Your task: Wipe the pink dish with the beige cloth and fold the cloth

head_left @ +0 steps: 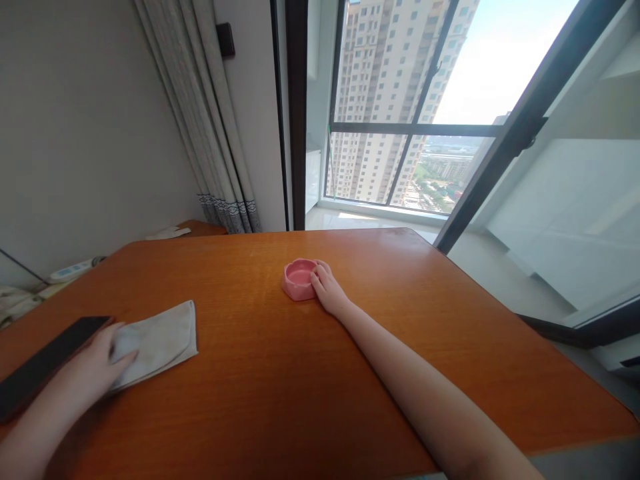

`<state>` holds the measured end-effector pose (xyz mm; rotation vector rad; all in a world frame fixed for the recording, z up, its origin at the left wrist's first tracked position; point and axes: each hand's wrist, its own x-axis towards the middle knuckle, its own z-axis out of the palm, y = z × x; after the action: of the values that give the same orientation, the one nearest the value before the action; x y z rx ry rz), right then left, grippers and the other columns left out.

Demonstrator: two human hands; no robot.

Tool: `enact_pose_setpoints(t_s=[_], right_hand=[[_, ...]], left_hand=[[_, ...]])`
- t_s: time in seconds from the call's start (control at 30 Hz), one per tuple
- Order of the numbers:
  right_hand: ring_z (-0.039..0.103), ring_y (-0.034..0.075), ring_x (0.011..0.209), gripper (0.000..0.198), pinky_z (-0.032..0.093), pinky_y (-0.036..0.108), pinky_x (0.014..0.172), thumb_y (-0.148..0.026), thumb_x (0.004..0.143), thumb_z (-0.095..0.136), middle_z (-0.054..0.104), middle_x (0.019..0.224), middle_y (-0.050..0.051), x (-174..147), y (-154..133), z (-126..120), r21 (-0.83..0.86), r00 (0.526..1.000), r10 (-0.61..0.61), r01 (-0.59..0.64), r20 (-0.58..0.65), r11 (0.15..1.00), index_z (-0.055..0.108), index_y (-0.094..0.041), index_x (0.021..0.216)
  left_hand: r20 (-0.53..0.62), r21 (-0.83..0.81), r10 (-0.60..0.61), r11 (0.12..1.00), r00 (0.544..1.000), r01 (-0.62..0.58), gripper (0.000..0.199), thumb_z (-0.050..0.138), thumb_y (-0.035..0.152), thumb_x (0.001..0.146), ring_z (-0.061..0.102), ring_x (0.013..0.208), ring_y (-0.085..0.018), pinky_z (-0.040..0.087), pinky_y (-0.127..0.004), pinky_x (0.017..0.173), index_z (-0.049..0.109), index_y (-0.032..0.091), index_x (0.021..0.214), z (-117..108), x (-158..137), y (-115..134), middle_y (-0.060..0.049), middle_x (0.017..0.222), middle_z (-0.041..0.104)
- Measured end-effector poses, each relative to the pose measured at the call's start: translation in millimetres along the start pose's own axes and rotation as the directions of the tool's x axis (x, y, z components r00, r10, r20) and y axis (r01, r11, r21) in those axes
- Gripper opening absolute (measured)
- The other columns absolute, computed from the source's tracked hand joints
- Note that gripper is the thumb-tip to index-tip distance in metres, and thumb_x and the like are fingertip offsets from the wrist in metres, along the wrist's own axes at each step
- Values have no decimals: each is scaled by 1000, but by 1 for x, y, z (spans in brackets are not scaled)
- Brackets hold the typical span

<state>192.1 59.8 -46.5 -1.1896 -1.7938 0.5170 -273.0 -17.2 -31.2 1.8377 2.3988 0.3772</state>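
Note:
My right hand [327, 289] reaches out to the middle of the table and grips the right side of a small pink bowl [295, 291]. The bowl stands upright, with a wavy rim and faceted sides, and its inside shows nothing in it. At the left, my left hand [106, 360] is closed on the near left end of a folded whitish cloth [163, 337], thumb on top; some of its fingers are hidden. The cloth lies on the tabletop. Just left of that hand is a long flat black object [50, 360], partly covered by my forearm.
The brown wooden table [320, 393] carries all this. Beyond its far left corner lie a white item [169, 233] and a white power strip [75, 269]. A grey curtain [200, 100] hangs behind. A dark-framed sliding door [295, 113] and large window stand past the far edge.

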Motion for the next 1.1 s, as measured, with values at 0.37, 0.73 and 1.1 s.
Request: enact_pose_setpoints(t_s=[0.37, 0.73, 1.1], right_hand=[[41, 22, 126, 56, 32, 40, 106, -41, 81, 58, 49, 131, 8, -4, -77, -12, 208, 984, -144, 120, 104, 971, 41, -23, 131], [62, 22, 99, 46, 48, 38, 92, -38, 67, 72, 67, 104, 6, 3, -89, -49, 535, 633, 40, -685, 773, 494, 60, -17, 106], [52, 29, 104, 15, 40, 48, 95, -25, 81, 52, 61, 99, 5, 22, -106, -70, -23, 991, -1, -2, -131, 1000, 63, -20, 90]], left_hand=[[14, -624, 505, 679, 863, -387, 61, 61, 45, 72, 53, 94, -22, 47, -36, 84, 37, 30, 126, -38, -34, 171, -3, 98, 50], [-69, -881, 760, 258, 647, -396, 66, 67, 34, 70, 52, 66, -8, 45, -20, 57, 37, 29, 129, -38, -13, 275, -1, 95, 50], [-234, -709, 431, 538, 871, -457, 34, 41, 40, 86, 55, 104, -20, 42, -37, 95, 53, 16, 107, 80, 20, 261, -11, 110, 59]])
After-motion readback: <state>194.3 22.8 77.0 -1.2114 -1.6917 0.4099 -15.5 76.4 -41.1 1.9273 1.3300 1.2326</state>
